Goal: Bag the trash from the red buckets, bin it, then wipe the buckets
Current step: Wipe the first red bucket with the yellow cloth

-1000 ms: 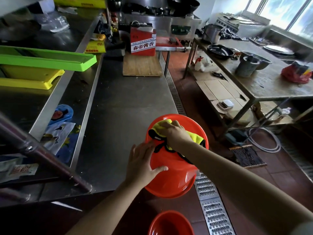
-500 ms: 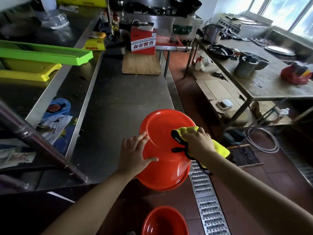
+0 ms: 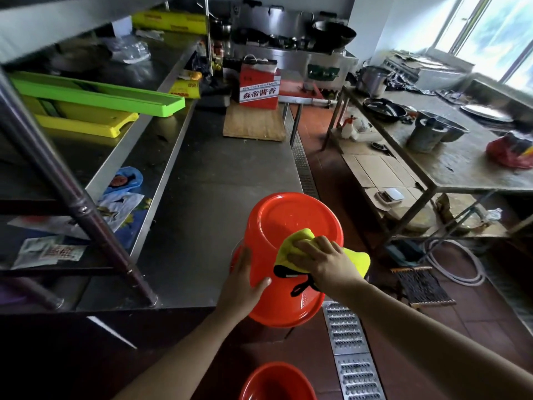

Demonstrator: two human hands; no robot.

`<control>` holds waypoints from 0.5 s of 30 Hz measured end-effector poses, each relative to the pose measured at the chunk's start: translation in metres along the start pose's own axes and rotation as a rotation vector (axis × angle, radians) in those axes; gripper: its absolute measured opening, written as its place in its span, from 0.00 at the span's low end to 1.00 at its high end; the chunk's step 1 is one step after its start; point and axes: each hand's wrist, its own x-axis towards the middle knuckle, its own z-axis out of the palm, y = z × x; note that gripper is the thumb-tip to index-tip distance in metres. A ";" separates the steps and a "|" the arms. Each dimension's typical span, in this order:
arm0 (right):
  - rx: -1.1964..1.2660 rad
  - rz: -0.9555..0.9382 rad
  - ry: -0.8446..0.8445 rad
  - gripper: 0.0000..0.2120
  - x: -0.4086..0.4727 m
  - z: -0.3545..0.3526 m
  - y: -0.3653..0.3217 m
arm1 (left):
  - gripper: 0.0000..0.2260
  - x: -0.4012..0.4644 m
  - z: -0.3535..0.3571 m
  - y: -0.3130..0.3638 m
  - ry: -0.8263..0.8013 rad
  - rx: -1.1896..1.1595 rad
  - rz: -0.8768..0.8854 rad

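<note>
Left hand [image 3: 241,287] bracing upturned bucket [image 3: 284,226] — right hand [image 3: 327,262] pressing cloth [image 3: 297,243]

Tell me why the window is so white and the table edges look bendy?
In the head view, daylight overexposes the window, washing it white; the wide-angle lens bows straight lines like the steel counter edge and the pole. The red bucket and yellow cloth look sharp; the bottom-left corner is deep shadow.
</note>
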 end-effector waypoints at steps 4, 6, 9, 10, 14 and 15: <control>-0.129 -0.088 0.012 0.24 0.028 -0.003 -0.012 | 0.35 -0.003 0.000 -0.006 0.009 0.027 -0.011; -0.187 -0.143 0.004 0.22 0.044 -0.005 -0.019 | 0.35 0.000 -0.003 -0.009 0.011 0.006 -0.030; -0.260 -0.173 -0.044 0.20 0.074 -0.013 -0.028 | 0.31 0.002 -0.004 -0.014 0.015 -0.033 -0.037; -0.274 -0.167 -0.066 0.18 0.086 -0.016 -0.031 | 0.30 0.002 -0.003 -0.017 0.011 -0.029 -0.034; -0.203 -0.114 -0.176 0.21 0.137 -0.018 -0.027 | 0.28 -0.001 -0.003 -0.028 0.015 0.069 -0.022; -0.183 -0.094 -0.191 0.22 0.148 -0.019 -0.024 | 0.27 -0.002 -0.005 -0.029 0.046 0.118 0.024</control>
